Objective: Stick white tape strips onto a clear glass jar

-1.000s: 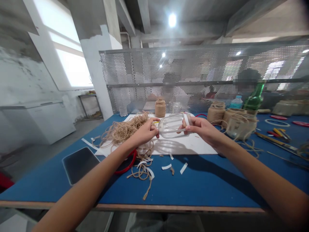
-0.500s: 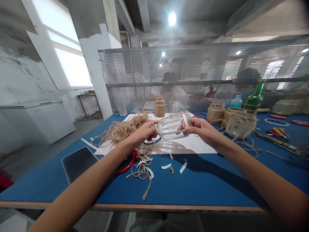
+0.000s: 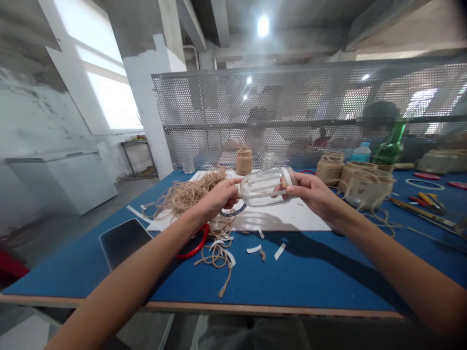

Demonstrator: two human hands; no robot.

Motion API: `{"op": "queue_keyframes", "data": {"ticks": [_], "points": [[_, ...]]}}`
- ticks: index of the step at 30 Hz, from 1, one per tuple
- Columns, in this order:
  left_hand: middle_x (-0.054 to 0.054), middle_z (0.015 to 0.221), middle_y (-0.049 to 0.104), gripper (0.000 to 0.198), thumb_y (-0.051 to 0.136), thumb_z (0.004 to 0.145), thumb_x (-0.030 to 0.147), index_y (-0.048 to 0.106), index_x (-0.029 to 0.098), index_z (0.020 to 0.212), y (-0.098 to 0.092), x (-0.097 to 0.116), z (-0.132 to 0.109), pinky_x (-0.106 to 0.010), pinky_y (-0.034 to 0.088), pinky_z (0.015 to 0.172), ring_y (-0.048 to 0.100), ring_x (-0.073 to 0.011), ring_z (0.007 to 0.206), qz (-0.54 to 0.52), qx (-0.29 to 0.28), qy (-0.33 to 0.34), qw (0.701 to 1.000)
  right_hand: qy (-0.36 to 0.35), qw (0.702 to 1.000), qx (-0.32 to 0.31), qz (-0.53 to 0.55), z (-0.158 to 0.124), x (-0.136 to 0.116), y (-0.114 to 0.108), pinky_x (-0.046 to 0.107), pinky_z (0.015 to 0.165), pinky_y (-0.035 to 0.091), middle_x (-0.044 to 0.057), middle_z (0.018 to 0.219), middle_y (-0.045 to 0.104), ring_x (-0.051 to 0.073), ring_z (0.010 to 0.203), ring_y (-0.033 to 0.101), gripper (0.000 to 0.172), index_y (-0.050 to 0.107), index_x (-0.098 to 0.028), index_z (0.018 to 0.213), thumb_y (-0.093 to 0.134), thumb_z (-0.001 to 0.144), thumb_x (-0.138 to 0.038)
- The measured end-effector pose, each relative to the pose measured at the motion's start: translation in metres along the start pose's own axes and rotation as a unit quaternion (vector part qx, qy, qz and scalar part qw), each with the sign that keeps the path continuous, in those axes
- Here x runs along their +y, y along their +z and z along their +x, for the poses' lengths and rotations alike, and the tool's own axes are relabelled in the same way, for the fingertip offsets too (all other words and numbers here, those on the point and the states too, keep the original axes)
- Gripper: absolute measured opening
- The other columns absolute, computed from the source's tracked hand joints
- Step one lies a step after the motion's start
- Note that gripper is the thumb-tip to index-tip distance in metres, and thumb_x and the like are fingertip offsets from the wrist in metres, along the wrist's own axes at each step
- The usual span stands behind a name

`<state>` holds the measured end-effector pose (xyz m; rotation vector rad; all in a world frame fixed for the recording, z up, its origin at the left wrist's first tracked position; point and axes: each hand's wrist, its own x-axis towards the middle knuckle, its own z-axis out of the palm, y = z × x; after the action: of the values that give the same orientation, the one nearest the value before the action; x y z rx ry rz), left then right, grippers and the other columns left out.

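A clear glass jar (image 3: 260, 187) lies sideways in the air above a white sheet (image 3: 306, 218), its mouth toward the right. White tape (image 3: 287, 177) circles its neck, and a pale strip runs along its lower side. My right hand (image 3: 310, 192) is closed around the neck end, thumb in front, fingers partly visible through the glass. At the base end, my left hand (image 3: 226, 194) has its fingers curled in against the jar; its exact grip is partly hidden. Beside that hand lies a loose heap of jute twine (image 3: 189, 192).
Below the twine are a red-handled tool (image 3: 195, 248), a dark tablet-like slab (image 3: 124, 240) and paper scraps (image 3: 253, 249). A twine-wrapped jar (image 3: 244, 161) stands behind. At right are wrapped jars (image 3: 329, 167), a green bottle (image 3: 392, 146) and tools (image 3: 426, 200). Mesh screen (image 3: 211, 107) at back.
The view has shifted slightly, moving the scene a little to the right. Both hands still hold the jar, with its tilt nearly the same.
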<state>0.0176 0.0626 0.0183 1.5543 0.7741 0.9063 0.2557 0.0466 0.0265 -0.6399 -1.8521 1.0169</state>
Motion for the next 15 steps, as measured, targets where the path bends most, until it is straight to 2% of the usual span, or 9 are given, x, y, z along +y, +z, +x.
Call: {"op": "queue_keyframes", "data": {"ticks": [10, 15], "points": [[0.009, 0.049, 0.02, 0.047, 0.044, 0.064, 0.012, 0.051, 0.014, 0.11, -0.0034, 0.0002, -0.0008, -0.018, 0.01, 0.039, 0.013, -0.0035, 0.039, -0.006, -0.005, -0.008, 1.0, 0.0, 1.0, 0.01, 0.016, 0.0018, 0.0024, 0.0021, 0.029, 0.065, 0.039, 0.004, 0.075, 0.061, 0.015, 0.068, 0.053, 0.011, 0.059, -0.018, 0.075, 0.058, 0.073, -0.028], [0.009, 0.05, 0.015, 0.049, 0.042, 0.065, 0.013, 0.049, 0.013, 0.114, -0.0094, 0.0063, -0.0048, -0.019, 0.01, 0.039, 0.012, -0.0049, 0.04, -0.002, 0.023, -0.004, 1.0, 0.012, 0.998, 0.025, 0.064, 0.0006, -0.003, -0.0032, 0.031, 0.067, 0.041, 0.005, 0.08, 0.061, 0.017, 0.072, 0.055, 0.012, 0.057, -0.019, 0.078, 0.06, 0.071, -0.029]]}}
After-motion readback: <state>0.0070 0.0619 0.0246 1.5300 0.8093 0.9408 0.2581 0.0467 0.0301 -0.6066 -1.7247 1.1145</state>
